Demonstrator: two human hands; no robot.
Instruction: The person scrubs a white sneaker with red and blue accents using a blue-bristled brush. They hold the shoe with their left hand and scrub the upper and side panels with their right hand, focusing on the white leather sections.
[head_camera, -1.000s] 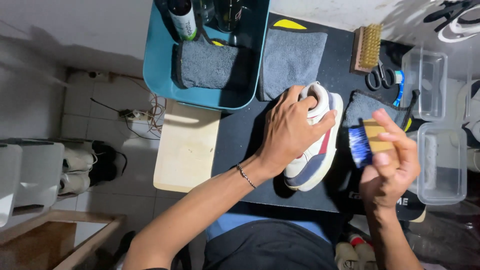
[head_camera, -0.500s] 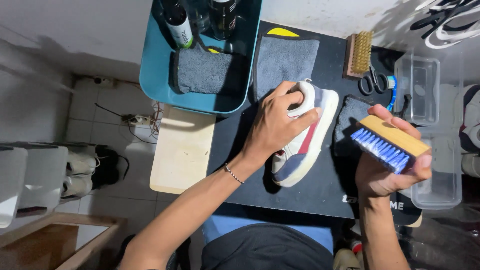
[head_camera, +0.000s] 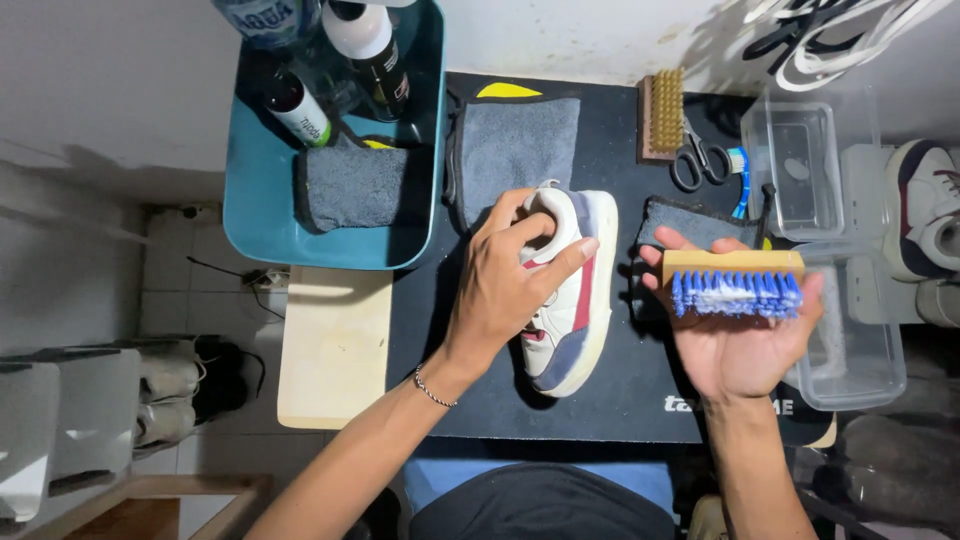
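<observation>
My left hand (head_camera: 505, 290) covers a white leather sneaker (head_camera: 570, 300) with red and navy panels; my right hand (head_camera: 745, 345) shows a tan wooden brush (head_camera: 733, 280) with blue bristles, over a black mat (head_camera: 620, 380).

labelled black bottles (head_camera: 300, 108) in teal tub (head_camera: 255, 215).

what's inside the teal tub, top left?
In the teal tub: a folded grey cloth, a dark bottle with a white label and a white-topped bottle. A yellow scrap peeks from behind the cloth; what's beneath is hidden.
</observation>
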